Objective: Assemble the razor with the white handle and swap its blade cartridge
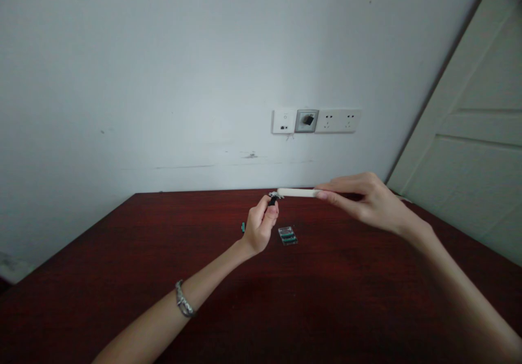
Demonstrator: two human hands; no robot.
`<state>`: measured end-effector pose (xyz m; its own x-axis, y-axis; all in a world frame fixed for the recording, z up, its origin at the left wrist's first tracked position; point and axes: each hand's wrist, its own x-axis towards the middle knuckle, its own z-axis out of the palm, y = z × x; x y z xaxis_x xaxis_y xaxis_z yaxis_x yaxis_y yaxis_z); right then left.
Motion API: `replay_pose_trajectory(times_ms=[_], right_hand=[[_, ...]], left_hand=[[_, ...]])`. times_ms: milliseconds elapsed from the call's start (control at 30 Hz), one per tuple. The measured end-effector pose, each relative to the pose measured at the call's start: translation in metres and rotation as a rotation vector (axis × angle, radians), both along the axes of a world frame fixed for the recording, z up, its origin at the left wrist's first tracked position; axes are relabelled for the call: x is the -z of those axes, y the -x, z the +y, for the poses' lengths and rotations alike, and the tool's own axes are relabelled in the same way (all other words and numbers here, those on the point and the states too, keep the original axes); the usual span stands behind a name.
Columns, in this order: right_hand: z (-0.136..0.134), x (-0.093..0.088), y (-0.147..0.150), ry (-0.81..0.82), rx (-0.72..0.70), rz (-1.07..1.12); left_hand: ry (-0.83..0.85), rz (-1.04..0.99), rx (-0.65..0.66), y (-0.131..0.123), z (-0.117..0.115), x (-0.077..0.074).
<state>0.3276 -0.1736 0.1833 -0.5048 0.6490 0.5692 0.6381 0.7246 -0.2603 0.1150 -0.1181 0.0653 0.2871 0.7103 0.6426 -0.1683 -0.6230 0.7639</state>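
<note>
White stick [297,193], teal pieces [289,239] in clear case [285,230]

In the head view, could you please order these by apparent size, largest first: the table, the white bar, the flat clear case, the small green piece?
1. Table
2. White bar and clear case: the bar is longer but thinner, so I cannot rank them.
3. Green piece

Tabletop [346,299]: dark reddish-brown, streaked wood grain. Flat clear case [285,230] lying on it, green strips [289,239] inside. Small green piece [243,227] left of case, not touching it.
</note>
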Motion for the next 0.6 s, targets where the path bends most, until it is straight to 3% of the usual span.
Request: replay_pose_trajectory(times_ms=[467,600], right_hand=[[-0.0021,-0.0001,0.0038,0.036,-0.039,-0.101],[-0.003,-0.0009,0.0046,0.012,-0.023,-0.017]], left_hand=[[-0.005,-0.023,-0.036,-0.0008,-0.0004,-0.002],[0.005,-0.029,-0.038,-0.0012,-0.0008,-0.0026]])
